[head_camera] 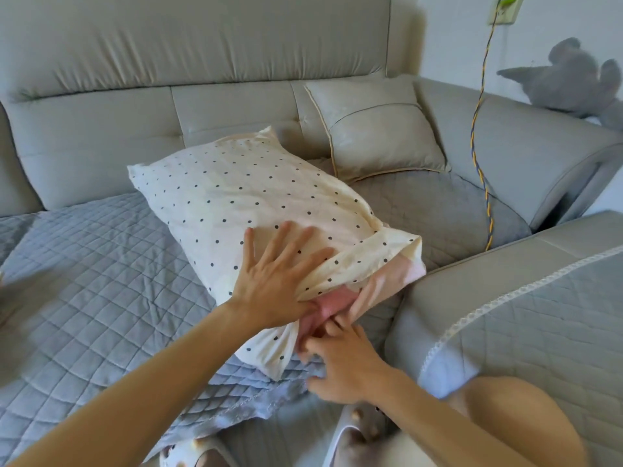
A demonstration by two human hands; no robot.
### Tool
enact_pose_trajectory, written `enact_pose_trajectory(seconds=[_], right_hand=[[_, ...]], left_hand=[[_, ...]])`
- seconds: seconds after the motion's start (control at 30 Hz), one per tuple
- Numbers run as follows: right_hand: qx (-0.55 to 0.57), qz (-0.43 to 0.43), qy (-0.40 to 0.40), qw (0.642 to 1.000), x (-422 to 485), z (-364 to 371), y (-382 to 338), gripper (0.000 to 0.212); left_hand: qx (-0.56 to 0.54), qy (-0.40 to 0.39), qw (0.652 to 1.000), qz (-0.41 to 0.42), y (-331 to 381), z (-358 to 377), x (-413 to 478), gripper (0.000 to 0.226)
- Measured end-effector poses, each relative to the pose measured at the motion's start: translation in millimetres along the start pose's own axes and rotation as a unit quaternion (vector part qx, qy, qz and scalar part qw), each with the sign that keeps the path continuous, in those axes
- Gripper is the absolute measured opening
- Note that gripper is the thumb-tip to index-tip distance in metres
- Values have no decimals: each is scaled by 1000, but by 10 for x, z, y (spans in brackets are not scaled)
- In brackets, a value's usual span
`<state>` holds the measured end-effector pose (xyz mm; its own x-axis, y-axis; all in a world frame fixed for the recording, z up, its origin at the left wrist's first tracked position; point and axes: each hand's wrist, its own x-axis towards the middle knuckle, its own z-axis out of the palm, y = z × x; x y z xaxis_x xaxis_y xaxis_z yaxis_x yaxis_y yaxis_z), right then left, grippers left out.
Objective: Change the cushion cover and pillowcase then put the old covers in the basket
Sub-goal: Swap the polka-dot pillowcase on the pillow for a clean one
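A pillow in a cream pillowcase with dark dots (242, 197) lies on the quilted grey sofa cover (87, 284). The case's open end faces me, and the pink pillow (332, 303) shows inside it. My left hand (279, 278) lies flat on top of the pillowcase near the opening, fingers spread, thumb at the hem. My right hand (337, 358) is at the mouth of the case, its fingers curled on the pink pillow's end and the lower hem. A pale square cushion (381, 133) with piped edges leans against the sofa back, behind the pillow.
The grey sofa back (168, 62) runs behind, with an armrest (539, 146) at the right. A twisted yellow-blue cord (478, 136) hangs from a wall socket. A grey plush toy (573, 79) sits on the armrest. Another covered seat (539, 315) is at near right. No basket is in view.
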<state>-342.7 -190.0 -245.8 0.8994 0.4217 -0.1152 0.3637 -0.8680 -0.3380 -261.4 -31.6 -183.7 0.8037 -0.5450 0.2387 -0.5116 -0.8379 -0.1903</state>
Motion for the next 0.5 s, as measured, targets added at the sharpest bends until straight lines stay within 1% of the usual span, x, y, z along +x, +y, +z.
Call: enact_pose_trajectory(seconds=[0.07, 0.1, 0.13, 0.2, 0.23, 0.27, 0.33, 0.37, 0.43, 0.5], right_hand=[[90, -78, 66, 991, -104, 23, -223, 24], [129, -96, 88, 983, -156, -11, -269, 23], [143, -95, 97, 980, -202, -66, -261, 23], [116, -51, 92, 988, -260, -178, -103, 30], [87, -18, 72, 993, -273, -229, -5, 35], [57, 5, 49, 997, -276, -246, 74, 35], [9, 16, 34, 999, -243, -216, 102, 16], [-10, 9, 31, 999, -218, -190, 57, 11], [-3, -9, 32, 999, -175, -148, -69, 12], [21, -14, 25, 999, -130, -151, -192, 24]], left_hand=[[-2, -4, 1000, -24, 18, -7, 68, 91], [-6, -5, 999, -39, 26, -5, 95, 92], [-11, -9, 999, -50, 35, 4, 112, 93], [-17, -28, 998, -51, 59, 54, 102, 99], [-19, -44, 998, -41, 74, 70, 83, 105], [-24, -60, 998, -27, 85, 78, 50, 111], [-41, -72, 996, -10, 74, 61, -46, 118], [-53, -72, 996, -10, 50, 42, -115, 117], [-65, -60, 996, -12, -9, -4, -314, 107], [-61, -35, 997, -20, -69, -6, -542, 96]])
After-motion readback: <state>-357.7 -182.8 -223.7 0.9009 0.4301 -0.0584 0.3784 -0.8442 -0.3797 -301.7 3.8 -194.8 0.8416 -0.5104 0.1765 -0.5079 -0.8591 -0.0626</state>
